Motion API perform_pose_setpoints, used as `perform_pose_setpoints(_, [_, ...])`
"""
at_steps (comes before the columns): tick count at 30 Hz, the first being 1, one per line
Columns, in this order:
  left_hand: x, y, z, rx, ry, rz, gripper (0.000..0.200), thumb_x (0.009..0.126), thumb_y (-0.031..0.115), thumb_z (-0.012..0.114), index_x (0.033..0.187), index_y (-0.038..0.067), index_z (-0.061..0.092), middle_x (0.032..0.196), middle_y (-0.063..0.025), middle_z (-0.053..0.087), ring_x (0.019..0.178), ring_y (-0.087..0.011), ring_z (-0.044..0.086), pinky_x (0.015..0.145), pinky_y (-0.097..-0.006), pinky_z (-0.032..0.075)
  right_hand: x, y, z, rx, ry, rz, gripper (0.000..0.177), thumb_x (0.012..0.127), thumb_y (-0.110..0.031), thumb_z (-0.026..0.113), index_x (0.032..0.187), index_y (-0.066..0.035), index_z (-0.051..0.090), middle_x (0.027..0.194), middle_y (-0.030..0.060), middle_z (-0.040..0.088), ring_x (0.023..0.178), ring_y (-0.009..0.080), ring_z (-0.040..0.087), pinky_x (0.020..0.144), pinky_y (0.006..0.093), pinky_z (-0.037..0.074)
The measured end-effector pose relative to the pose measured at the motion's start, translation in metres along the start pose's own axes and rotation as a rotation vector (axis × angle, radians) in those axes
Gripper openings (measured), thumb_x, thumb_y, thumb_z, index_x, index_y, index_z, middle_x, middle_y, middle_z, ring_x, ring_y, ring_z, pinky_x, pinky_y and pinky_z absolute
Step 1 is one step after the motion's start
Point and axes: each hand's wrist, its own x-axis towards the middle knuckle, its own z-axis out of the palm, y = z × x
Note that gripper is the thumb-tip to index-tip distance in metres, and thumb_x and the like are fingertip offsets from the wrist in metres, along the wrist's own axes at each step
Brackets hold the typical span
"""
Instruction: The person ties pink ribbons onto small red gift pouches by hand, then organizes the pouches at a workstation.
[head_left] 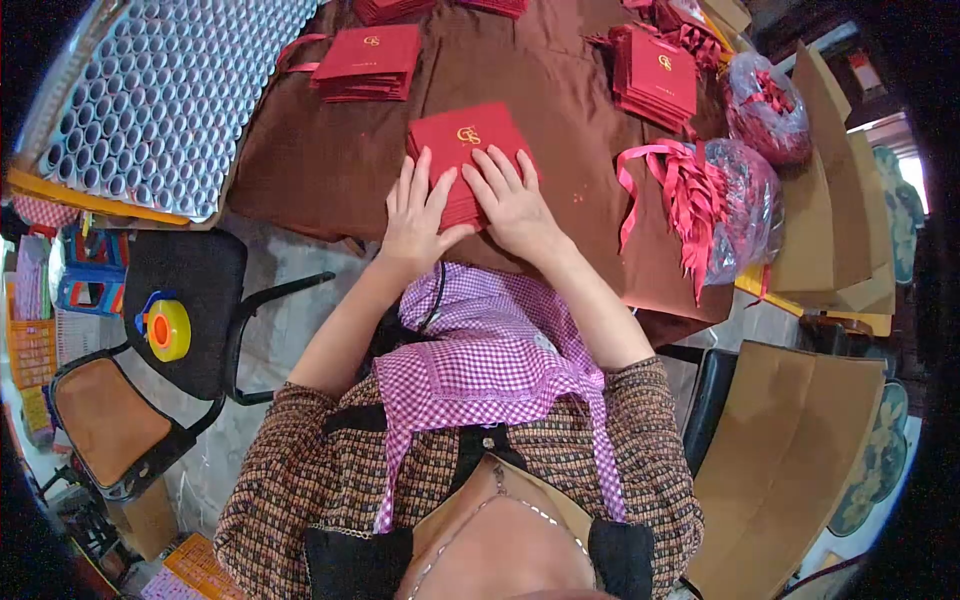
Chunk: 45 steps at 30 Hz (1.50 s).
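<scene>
In front of me lies a stack of flat red packets [470, 128] with gold lettering on top, fanned slightly at the near edge. My left hand [415, 215] rests on the stack's left side, fingers stretched out and apart. On the right side my right hand [515, 205] lies with its fingers extended over the top packet. Both hands touch the packets without gripping them. The left thumb reaches toward the near edge.
More red packet stacks stand at the back left [370, 60] and back right [655, 75] of the brown cloth [570, 180]. Pink ribbons [685, 200] spill from a plastic bag [745, 205]. A tray of tubes [150, 110] is left; cardboard boxes [840, 230] stand right.
</scene>
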Motion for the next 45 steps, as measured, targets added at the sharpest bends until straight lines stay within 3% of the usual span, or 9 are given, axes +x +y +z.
perform_pose_setpoints(5, [0.028,-0.016,0.01,0.046,0.036,0.04,0.081,0.071,0.04,0.074,0.137,0.01,0.037,0.149,-0.0196,0.018,0.134,-0.045,0.019,0.106,-0.054,0.022,0.018,0.025,0.006,-0.012,0.103,-0.074,0.063,0.07,-0.013,0.061,0.129,-0.001,0.044,0.13,0.0192,0.044,0.126,0.0335,0.04,0.105,0.0537,0.027])
perform_pose_setpoints(11, [0.03,-0.017,0.003,-0.056,-0.073,0.043,0.097,0.061,0.046,0.079,0.138,0.009,0.034,0.149,-0.0236,0.011,0.136,-0.044,0.017,0.104,-0.0539,0.024,0.013,0.039,0.01,-0.029,0.099,-0.149,0.063,0.069,-0.011,0.06,0.129,0.0,0.044,0.128,0.0185,0.045,0.124,0.0332,0.042,0.107,0.0541,0.025])
perform_pose_setpoints(25, [0.019,-0.016,0.005,-0.027,-0.017,0.053,0.09,0.063,0.039,0.079,0.135,0.008,0.037,0.148,-0.0237,0.018,0.134,-0.0407,0.025,0.105,-0.0495,0.027,0.004,0.026,-0.02,0.043,-0.03,-0.113,0.072,0.065,-0.024,0.073,0.13,-0.007,0.046,0.137,0.0145,0.042,0.129,0.0306,0.038,0.108,0.0531,0.022])
perform_pose_setpoints(28, [0.021,-0.014,-0.005,-0.08,0.026,0.071,0.081,0.068,0.045,0.075,0.132,0.007,0.042,0.146,-0.0231,0.022,0.132,-0.043,0.025,0.103,-0.0527,0.027,-0.007,0.025,-0.031,0.089,0.08,-0.012,0.066,0.07,-0.023,0.072,0.129,-0.009,0.047,0.138,0.0124,0.041,0.131,0.03,0.035,0.108,0.0513,0.021])
perform_pose_setpoints(32, [0.052,-0.015,-0.02,-0.062,0.126,0.121,0.063,0.076,0.042,0.069,0.123,0.005,0.049,0.142,-0.0233,0.03,0.129,-0.0434,0.03,0.103,-0.0522,0.027,-0.041,0.035,-0.039,0.069,0.289,0.208,0.04,0.075,-0.013,0.067,0.114,-0.007,0.058,0.123,0.0094,0.055,0.12,0.0265,0.048,0.105,0.0465,0.028])
perform_pose_setpoints(37, [0.123,-0.022,-0.025,0.085,0.192,0.321,0.036,0.081,0.03,0.066,0.102,0.001,0.06,0.108,-0.021,0.061,0.102,-0.0379,0.057,0.086,-0.0466,0.045,-0.111,0.062,-0.065,0.012,0.446,0.465,0.02,0.076,-0.002,0.063,0.096,-0.005,0.065,0.096,0.0092,0.065,0.095,0.0262,0.06,0.089,0.0373,0.042])
perform_pose_setpoints(39, [0.147,-0.029,-0.015,0.104,-0.055,0.126,0.035,0.084,0.034,0.061,0.095,0.0,0.061,0.105,-0.0197,0.063,0.098,-0.0369,0.059,0.083,-0.0482,0.045,-0.137,0.073,-0.072,-0.019,0.409,0.548,0.024,0.075,0.003,0.061,0.097,-0.006,0.066,0.096,0.0083,0.066,0.093,0.0266,0.06,0.086,0.0369,0.043])
perform_pose_setpoints(41, [0.165,-0.031,-0.005,0.215,-0.275,-0.033,0.044,0.086,0.041,0.057,0.103,0.001,0.06,0.107,-0.0201,0.062,0.101,-0.037,0.059,0.085,-0.0481,0.045,-0.149,0.072,-0.087,-0.068,0.284,0.52,0.027,0.075,0.002,0.06,0.1,-0.007,0.065,0.105,0.008,0.064,0.103,0.0272,0.056,0.09,0.0396,0.041])
perform_pose_setpoints(45, [0.172,-0.045,0.013,0.247,-0.332,-0.007,0.052,0.086,0.046,0.055,0.113,0.001,0.058,0.11,-0.02,0.062,0.104,-0.0364,0.058,0.088,-0.0477,0.044,-0.156,0.072,-0.088,-0.226,0.024,0.405,0.029,0.077,0.0,0.058,0.103,-0.009,0.064,0.118,0.0074,0.059,0.117,0.0282,0.049,0.096,0.0428,0.037])
